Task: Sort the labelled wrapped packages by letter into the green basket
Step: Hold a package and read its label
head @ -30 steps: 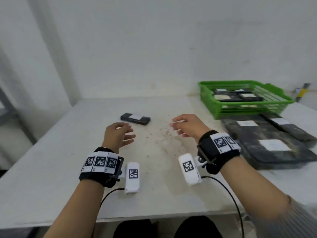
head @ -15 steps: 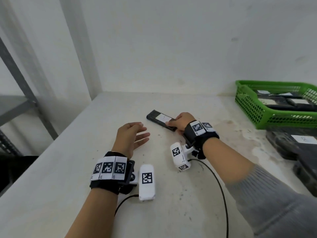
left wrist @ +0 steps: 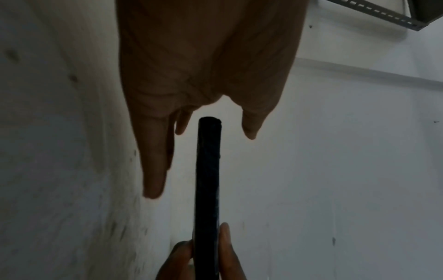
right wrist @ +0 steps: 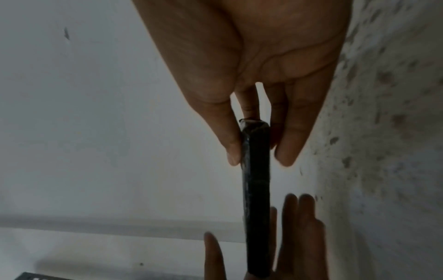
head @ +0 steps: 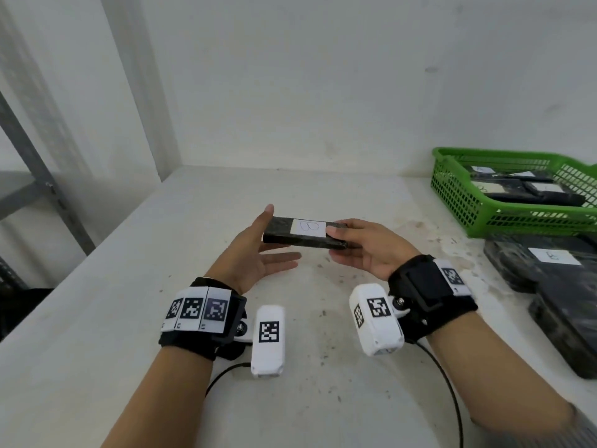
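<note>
Slim black package (head: 303, 234) labelled B pinched above table (head: 97, 318) by right hand (head: 365, 250); left hand (head: 255, 250) open beside it. Several packages already laid in green basket (head: 517, 215) — more stacked (head: 549, 286) beside it, unsorted.

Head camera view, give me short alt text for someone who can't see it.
A right hand pinches a black wrapped package labelled B above a white table, the open left hand at its other end. A green basket holding packages sits far right.
</note>
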{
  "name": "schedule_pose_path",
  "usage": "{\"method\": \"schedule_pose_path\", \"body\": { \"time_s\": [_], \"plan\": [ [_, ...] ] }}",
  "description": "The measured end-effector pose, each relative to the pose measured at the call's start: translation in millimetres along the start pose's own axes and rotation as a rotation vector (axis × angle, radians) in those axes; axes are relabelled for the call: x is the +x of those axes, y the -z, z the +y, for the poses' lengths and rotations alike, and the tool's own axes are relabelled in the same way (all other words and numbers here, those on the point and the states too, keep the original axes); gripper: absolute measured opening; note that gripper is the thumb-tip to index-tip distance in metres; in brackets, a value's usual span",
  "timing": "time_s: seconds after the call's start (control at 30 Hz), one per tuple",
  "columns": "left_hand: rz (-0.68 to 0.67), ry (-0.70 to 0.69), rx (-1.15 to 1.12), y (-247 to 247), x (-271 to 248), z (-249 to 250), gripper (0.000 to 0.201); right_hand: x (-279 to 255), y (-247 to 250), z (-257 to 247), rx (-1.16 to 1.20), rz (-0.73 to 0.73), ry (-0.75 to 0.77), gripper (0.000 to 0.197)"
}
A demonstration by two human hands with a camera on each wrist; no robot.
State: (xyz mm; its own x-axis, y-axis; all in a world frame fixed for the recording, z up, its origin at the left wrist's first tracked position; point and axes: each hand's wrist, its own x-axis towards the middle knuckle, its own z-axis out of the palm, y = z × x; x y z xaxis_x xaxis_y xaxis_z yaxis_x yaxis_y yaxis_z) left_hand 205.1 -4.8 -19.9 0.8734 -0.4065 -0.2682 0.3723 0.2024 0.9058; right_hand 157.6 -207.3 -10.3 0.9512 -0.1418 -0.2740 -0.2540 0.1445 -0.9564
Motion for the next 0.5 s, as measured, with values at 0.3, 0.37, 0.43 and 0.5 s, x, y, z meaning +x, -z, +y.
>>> {"method": "schedule_pose_path", "body": {
  "time_s": [0.3,0.37,0.43,0.5],
  "plan": [
    [-0.115,-0.28,-0.024,-51,-2,-6,0.022,-35,26,14,0.226,0.034,0.25,0.023],
    [-0.131,-0.302,-0.03,-58,-2,-12,0.023,-35,27,16,0.183,0.077,0.306,0.024],
    [-0.158,-0.308,-0.037,-62,-2,-16,0.024,-34,29,18,0.195,0.118,0.344,0.023],
    [-0.16,-0.319,-0.019,-64,-3,-17,0.025,-33,31,18,0.211,0.138,0.359,0.025]
  ]
}}
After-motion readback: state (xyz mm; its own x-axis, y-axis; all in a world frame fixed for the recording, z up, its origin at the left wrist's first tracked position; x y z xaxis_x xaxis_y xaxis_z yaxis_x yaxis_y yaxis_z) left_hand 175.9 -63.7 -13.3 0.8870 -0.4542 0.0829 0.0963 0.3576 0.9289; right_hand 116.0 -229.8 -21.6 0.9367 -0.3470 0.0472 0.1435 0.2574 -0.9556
